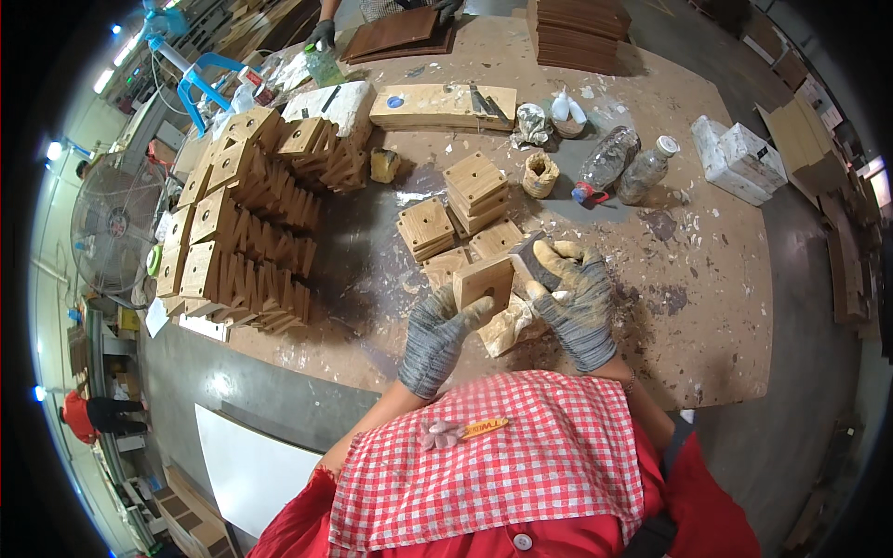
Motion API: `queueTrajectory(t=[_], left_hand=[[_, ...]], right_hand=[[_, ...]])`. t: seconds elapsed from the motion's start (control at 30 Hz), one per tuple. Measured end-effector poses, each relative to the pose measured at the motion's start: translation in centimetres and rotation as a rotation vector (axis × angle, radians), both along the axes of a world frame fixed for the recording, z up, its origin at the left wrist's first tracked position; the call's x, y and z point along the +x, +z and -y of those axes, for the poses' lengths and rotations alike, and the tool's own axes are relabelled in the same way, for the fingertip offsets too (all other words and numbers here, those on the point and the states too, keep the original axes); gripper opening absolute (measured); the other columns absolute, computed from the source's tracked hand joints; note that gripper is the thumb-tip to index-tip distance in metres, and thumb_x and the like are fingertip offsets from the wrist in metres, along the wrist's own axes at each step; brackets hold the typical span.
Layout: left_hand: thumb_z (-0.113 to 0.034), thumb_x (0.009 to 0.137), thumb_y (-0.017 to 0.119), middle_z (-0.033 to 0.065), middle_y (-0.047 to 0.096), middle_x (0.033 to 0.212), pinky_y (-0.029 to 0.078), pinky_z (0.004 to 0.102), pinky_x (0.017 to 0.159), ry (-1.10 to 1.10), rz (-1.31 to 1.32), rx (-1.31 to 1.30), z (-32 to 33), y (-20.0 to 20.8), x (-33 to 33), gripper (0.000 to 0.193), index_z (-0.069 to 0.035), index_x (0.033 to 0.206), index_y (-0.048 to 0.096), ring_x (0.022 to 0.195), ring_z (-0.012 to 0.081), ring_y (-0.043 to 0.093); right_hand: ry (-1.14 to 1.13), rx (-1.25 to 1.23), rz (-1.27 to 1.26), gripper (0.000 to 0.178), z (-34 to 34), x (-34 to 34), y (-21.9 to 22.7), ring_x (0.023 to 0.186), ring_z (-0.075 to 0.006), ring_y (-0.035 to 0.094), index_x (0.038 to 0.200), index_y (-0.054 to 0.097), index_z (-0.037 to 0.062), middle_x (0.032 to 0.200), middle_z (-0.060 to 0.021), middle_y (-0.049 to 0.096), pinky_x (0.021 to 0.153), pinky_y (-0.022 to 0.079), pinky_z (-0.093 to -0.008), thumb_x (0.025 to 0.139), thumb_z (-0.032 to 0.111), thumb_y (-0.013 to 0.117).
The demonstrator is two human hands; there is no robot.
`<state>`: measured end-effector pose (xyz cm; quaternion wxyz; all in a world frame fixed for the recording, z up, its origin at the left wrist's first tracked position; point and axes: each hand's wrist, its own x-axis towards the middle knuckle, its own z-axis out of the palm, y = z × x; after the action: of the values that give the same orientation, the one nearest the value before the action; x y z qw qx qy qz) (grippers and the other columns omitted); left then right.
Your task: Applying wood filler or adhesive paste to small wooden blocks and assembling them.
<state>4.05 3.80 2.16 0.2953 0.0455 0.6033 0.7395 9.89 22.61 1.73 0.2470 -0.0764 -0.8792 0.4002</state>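
Note:
In my grey-gloved left hand (435, 337) is a square wooden block (483, 285) with a dark hole in its face, tilted up on edge with my thumb on that face. My right hand (576, 302), gloved alike with yellowed fingertips, grips a dark grey sanding block (531, 264) at the wooden block's right edge. The two seem to touch. Just below lies a crumpled cream-coloured wad (511, 325), partly hidden by my hands. Beyond my left hand stand small stacks of square wooden blocks (475, 182) with holes.
Many more drilled wooden blocks (212, 219) are piled at the left. Plastic bottles (648, 170), a stained pot (539, 176) and white packages (739, 158) stand at the right. Long boards (442, 106) lie further back. Across the table, a person's gloved hand (323, 34) is near brown panels (395, 33).

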Motion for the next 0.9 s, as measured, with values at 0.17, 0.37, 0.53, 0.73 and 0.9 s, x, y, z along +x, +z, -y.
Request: queueTrajectory(t=[0.17,0.37,0.53,0.73,0.9], left_hand=[[-0.018,0.081,0.069,0.0108,0.062,0.106,0.053,0.0346,0.081,-0.042,0.053,-0.007,0.7,-0.6,-0.8,0.042,0.001,0.116,0.054,0.092,0.0186,0.061],[-0.023,0.085,0.062,0.012,0.058,0.111,0.05,0.0391,0.09,0.139,0.444,0.375,-0.1,-1.2,-1.7,0.04,0.001,0.116,0.052,0.104,0.023,0.057],[-0.027,0.088,0.058,0.0113,0.055,0.117,0.047,0.0326,0.092,0.119,0.546,0.338,-0.3,-3.0,-1.8,0.042,-0.001,0.121,0.049,0.109,0.0214,0.054],[-0.028,0.09,0.055,0.0093,0.052,0.122,0.048,0.0434,0.091,0.055,-0.186,-0.006,0.1,-4.9,-1.5,0.039,-0.006,0.121,0.048,0.109,0.0243,0.054],[-0.026,0.09,0.055,0.0079,0.051,0.121,0.044,0.0486,0.097,0.113,0.348,0.409,-0.5,-1.3,-1.2,0.041,-0.003,0.123,0.045,0.114,0.0241,0.051]], right_hand=[[-0.054,-0.002,0.028,0.042,-1.4,0.3,-1.5,0.099,-0.0253,0.049,0.109,0.064,0.006,0.105,-0.0112,0.05,0.087,0.042,-0.0358,0.069,0.018,0.072],[0.072,-0.08,-0.078,0.045,0.3,1.4,1.0,0.101,-0.0223,0.049,0.115,0.061,0.0096,0.109,-0.0085,0.049,0.089,0.043,-0.0336,0.073,0.02,0.071],[0.316,0.13,-0.07,0.039,3.2,1.5,1.2,0.098,-0.0239,0.052,0.108,0.064,0.0117,0.105,-0.0105,0.053,0.084,0.046,-0.0359,0.07,0.021,0.069],[0.233,0.212,-0.059,0.04,2.6,1.2,0.0,0.1,-0.0246,0.047,0.108,0.064,0.0108,0.107,-0.0095,0.055,0.087,0.04,-0.0378,0.071,0.025,0.067],[-0.035,0.148,-0.038,0.043,-0.6,1.4,-1.3,0.098,-0.0232,0.045,0.11,0.064,0.0097,0.103,-0.009,0.052,0.088,0.039,-0.0364,0.07,0.023,0.07]])
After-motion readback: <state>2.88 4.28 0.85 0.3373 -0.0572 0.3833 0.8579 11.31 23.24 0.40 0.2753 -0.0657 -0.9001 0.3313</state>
